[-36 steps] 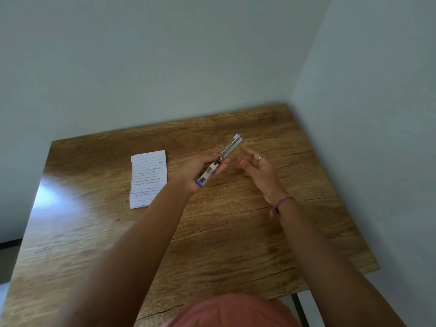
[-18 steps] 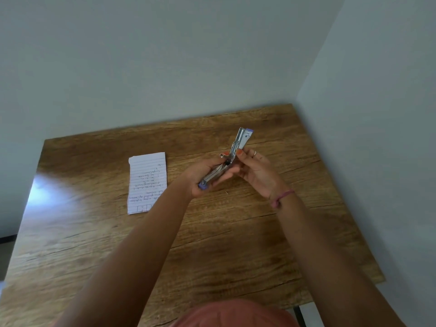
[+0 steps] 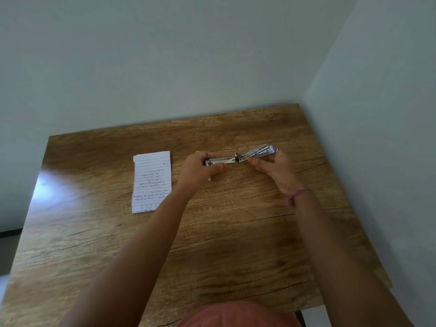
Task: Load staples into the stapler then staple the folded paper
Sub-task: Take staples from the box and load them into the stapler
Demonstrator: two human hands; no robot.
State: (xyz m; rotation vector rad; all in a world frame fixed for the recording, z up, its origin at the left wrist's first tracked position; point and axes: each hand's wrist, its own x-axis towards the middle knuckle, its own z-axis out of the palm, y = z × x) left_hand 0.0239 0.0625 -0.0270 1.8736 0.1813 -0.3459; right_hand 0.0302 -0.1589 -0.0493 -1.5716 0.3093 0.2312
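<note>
A person is holding a stapler (image 3: 238, 157) swung fully open above a wooden table (image 3: 212, 244), the two halves stretching almost flat from 9 o'clock to 3 o'clock. The left hand (image 3: 200, 168) is closing around the base half, thumb lying along its near edge, while the right hand (image 3: 276, 166) is pinching the raised metal half, whose blue-tipped end is pointing toward 2 o'clock. A thin pink cord bracelet (image 3: 297, 194) is circling the right wrist. The folded paper (image 3: 152, 181) is lying flat on the table at 9 o'clock from the hands, well apart from them, its long side running toward 12 o'clock. It is lined and is carrying several rows of handwriting that are reading upside down from this view and are too small to make out; no brand is showing legibly on the stapler. A tiny pale speck (image 3: 232, 193), possibly a loose staple, is resting on the wood at 6 o'clock from the stapler. The table is showing brown grain with dark cracks and a bright glare patch toward 9 o'clock, and is sitting pushed into a corner where two plain pale walls (image 3: 165, 55) are meeting at 1 o'clock.
</note>
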